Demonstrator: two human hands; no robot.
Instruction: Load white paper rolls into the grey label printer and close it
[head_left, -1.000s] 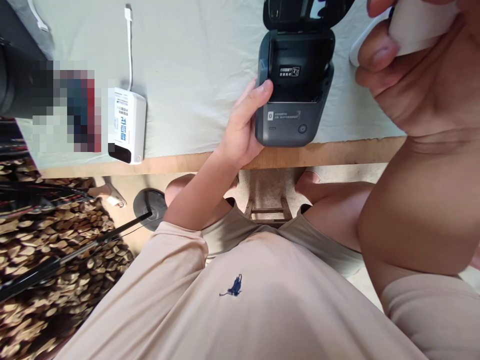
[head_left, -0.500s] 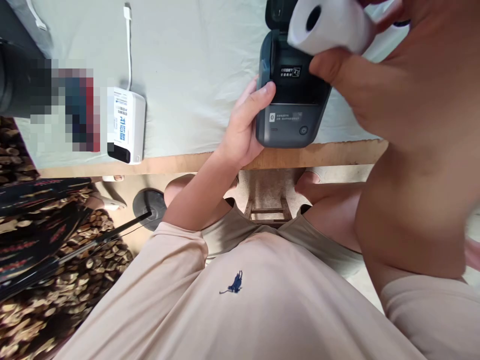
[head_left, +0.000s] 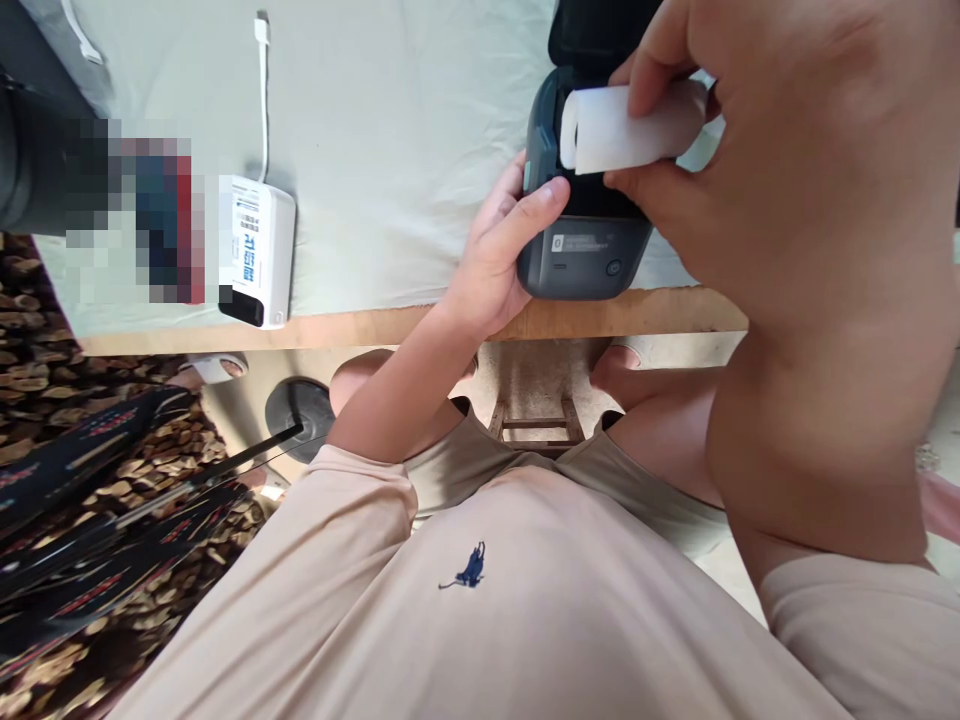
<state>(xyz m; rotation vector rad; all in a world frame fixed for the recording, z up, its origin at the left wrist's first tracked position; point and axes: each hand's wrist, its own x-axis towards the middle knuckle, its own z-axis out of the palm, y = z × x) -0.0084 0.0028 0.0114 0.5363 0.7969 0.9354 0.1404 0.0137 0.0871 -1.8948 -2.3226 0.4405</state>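
A dark grey label printer (head_left: 585, 265) rests near the front edge of the table, its black lid (head_left: 596, 35) swung up. My left hand (head_left: 501, 245) grips the printer's left side, thumb over the rim. Between the thumb and fingers of my right hand (head_left: 697, 150) is a white paper roll (head_left: 611, 128), lying sideways over the open compartment. Its left end is inside the compartment's outline; how deep it sits I cannot tell. My right hand hides the printer's right side.
On the left of the cloth-covered table (head_left: 390, 130) lies a white power bank (head_left: 259, 255) with a white cable (head_left: 262, 100). A pixelated object stands farther left beside a dark item (head_left: 37, 160). Below are a black round stand base (head_left: 300, 415) and a firewood pile (head_left: 37, 310).
My right hand has brought the paper roll down and left over the printer's compartment, turning its end from facing me to the left. The printer has shifted slightly right in view.
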